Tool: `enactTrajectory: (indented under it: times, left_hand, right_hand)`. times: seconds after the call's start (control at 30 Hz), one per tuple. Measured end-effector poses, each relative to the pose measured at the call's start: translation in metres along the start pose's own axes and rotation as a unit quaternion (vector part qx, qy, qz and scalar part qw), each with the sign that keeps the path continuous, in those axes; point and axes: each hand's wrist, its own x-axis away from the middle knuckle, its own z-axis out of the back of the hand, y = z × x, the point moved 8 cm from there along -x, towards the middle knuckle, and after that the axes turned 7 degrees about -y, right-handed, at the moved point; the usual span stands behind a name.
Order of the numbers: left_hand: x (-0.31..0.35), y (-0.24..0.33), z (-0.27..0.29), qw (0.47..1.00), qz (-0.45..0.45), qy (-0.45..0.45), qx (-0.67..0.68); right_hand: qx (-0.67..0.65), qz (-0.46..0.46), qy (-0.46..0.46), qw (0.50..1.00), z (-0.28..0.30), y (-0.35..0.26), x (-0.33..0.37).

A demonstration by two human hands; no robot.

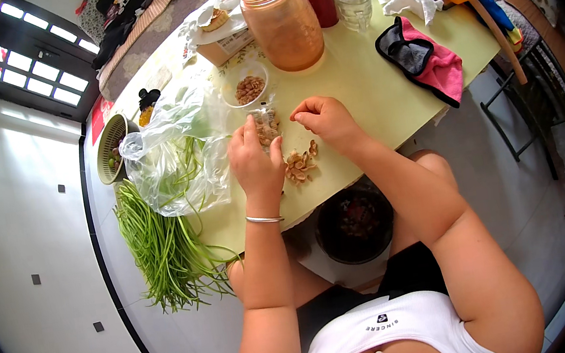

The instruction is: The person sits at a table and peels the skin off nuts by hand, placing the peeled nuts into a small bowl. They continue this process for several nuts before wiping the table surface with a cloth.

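Item: we are gripping a small clear packet of nuts (266, 126) in our left hand (255, 162); our right hand (327, 121), beside it, is pinching fingertips shut, contents indiscernible; shells (300, 164) are lying between both.

I see a pale yellow desk (363, 89). On it lie a shell pile (301, 164), a small bowl (246, 86), a big jar (282, 21), a pink cloth (427, 63) and a plastic bag (177, 150).

Pale yellow table (363, 89); green stalks (161, 248); pink-black cloth (427, 60); orange jar (283, 25).
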Motion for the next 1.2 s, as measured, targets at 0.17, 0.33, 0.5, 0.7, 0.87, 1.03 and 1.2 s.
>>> enactTrajectory:
  times: [0.17, 0.33, 0.5, 0.7, 0.87, 1.03, 1.2]
  left_hand:
    - [0.006, -0.029, -0.021, 0.994, 0.087, -0.067, -0.026]
    - [0.006, -0.042, -0.019, 0.98, 0.136, -0.044, 0.138]
    - [0.003, -0.024, 0.008, 0.967, 0.081, 0.043, 0.239]
    - [0.006, -0.001, 0.032, 0.969, 0.003, 0.094, 0.23]
    - [0.011, 0.006, 0.044, 0.97, -0.028, 0.138, 0.2]
    - [0.012, -0.027, 0.028, 0.956, 0.081, 0.13, 0.251]
    - [0.007, -0.047, 0.03, 0.982, 0.126, 0.03, 0.134]
  right_hand:
    - [0.004, -0.024, -0.003, 1.0, -0.006, 0.004, -0.003]
    - [-0.008, -0.041, -0.014, 0.999, -0.005, 0.006, -0.002]
    - [0.044, -0.045, 0.009, 0.998, 0.008, 0.0, 0.002]
    - [-0.005, -0.082, -0.014, 0.997, 0.02, 0.01, 0.0]
    - [-0.014, -0.08, -0.031, 0.996, 0.018, 0.015, 0.0]
    - [0.021, -0.081, 0.001, 0.997, 0.023, 0.01, 0.004]
    - [0.067, -0.065, -0.03, 0.995, 0.022, 0.009, 0.003]
